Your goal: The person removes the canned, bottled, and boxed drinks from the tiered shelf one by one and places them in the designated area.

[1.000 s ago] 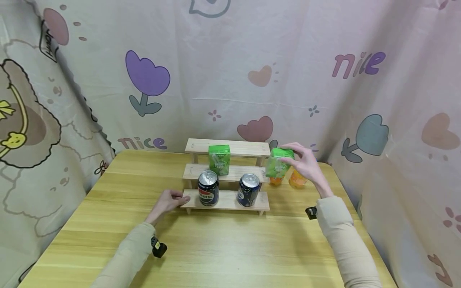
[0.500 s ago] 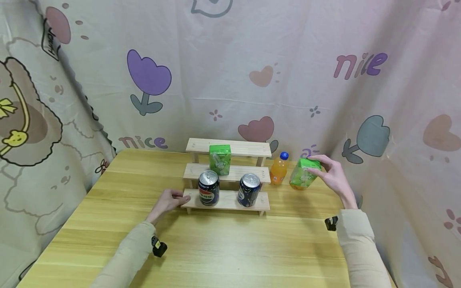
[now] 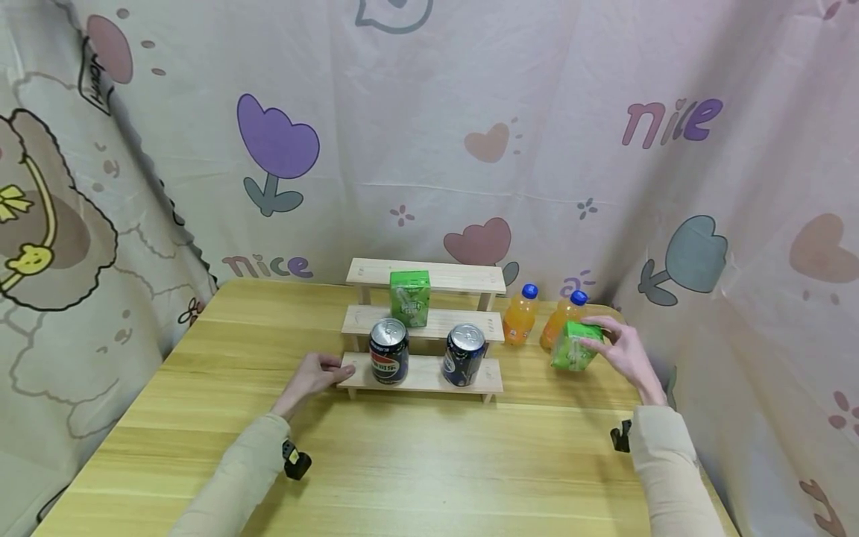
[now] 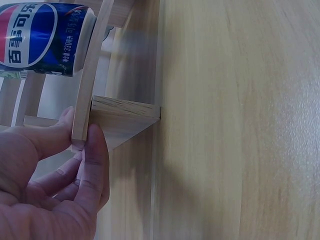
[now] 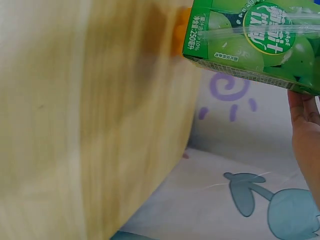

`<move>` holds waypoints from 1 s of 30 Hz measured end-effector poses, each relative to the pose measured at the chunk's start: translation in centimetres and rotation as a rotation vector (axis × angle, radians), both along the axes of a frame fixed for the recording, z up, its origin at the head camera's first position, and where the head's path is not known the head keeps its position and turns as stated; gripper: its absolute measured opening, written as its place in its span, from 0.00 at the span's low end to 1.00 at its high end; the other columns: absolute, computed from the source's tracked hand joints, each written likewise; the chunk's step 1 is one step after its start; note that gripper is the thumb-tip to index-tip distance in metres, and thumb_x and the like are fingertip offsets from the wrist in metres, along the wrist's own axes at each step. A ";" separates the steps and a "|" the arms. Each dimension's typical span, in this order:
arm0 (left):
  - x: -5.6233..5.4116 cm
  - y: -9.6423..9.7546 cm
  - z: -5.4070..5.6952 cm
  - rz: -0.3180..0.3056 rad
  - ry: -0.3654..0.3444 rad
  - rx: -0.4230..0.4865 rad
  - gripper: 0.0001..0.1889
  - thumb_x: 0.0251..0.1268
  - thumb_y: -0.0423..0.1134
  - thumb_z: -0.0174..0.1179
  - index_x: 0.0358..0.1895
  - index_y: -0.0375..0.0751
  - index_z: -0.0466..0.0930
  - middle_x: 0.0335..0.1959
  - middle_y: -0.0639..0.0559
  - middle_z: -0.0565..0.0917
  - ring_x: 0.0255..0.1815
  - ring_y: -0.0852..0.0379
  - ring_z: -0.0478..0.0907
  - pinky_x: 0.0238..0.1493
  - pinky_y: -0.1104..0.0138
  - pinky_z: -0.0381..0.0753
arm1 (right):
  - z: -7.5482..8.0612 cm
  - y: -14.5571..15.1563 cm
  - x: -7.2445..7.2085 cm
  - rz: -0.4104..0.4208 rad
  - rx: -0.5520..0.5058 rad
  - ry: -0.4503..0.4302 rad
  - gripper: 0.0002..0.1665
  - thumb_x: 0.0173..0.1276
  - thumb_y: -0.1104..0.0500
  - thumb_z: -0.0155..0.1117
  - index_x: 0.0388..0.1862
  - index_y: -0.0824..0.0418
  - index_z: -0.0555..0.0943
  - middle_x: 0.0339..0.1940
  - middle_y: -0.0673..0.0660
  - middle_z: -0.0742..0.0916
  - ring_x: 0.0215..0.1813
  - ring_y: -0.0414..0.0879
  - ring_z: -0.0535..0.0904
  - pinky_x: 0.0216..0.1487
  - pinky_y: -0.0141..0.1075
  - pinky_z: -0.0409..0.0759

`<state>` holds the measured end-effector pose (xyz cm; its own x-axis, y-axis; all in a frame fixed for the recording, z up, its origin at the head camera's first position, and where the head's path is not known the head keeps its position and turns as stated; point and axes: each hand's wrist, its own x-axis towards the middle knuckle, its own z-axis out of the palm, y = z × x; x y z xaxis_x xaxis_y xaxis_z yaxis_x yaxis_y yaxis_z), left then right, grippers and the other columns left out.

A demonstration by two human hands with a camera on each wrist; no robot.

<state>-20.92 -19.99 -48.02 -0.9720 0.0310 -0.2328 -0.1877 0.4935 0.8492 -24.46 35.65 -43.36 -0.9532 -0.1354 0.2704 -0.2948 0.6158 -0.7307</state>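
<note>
My left hand pinches the left end of the bottom board of a three-step wooden shelf; in the left wrist view the thumb lies on top and the fingers underneath. My right hand holds a green juice box by its upper part, slightly tilted, to the right of the shelf. The right wrist view shows the box close over the table, its lower end towards the wood. Two dark blue Pepsi cans stand on the bottom step. Another green juice box is on the middle step.
Two orange juice bottles with blue caps stand on the table right of the shelf: one bottle beside it, the other bottle partly behind the held box. A printed cloth hangs around the wooden table.
My right hand has carried the green juice box from the middle step's right end rightwards, then down and nearer, uncovering both orange bottles. The left hand stays on the shelf.
</note>
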 end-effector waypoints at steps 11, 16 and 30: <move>-0.1 0.0 -0.2 0.000 -0.008 0.007 0.21 0.66 0.42 0.68 0.49 0.24 0.81 0.34 0.44 0.86 0.34 0.58 0.79 0.38 0.64 0.80 | -1.9 0.4 0.1 -0.034 -0.002 -0.096 0.28 0.65 0.62 0.72 0.62 0.70 0.78 0.65 0.71 0.80 0.56 0.26 0.73 0.65 0.26 0.74; 0.0 0.1 -0.1 0.003 -0.014 0.006 0.20 0.66 0.42 0.68 0.48 0.25 0.82 0.33 0.46 0.86 0.33 0.58 0.79 0.38 0.65 0.79 | -2.0 0.3 0.2 -0.030 -0.051 -0.117 0.30 0.68 0.62 0.70 0.65 0.72 0.74 0.65 0.73 0.79 0.56 0.24 0.72 0.69 0.35 0.74; 0.0 -0.1 0.0 -0.008 -0.001 0.005 0.20 0.66 0.42 0.67 0.48 0.24 0.81 0.32 0.46 0.86 0.33 0.58 0.79 0.38 0.63 0.80 | 6.1 -5.2 -1.4 0.093 -0.017 -0.063 0.32 0.72 0.55 0.67 0.70 0.67 0.72 0.70 0.69 0.76 0.73 0.65 0.69 0.74 0.60 0.63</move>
<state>-20.95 -20.04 -48.02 -0.9714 0.0404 -0.2340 -0.1847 0.4907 0.8515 -25.83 30.48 -37.26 -0.9519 -0.2196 0.2136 -0.3032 0.5755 -0.7595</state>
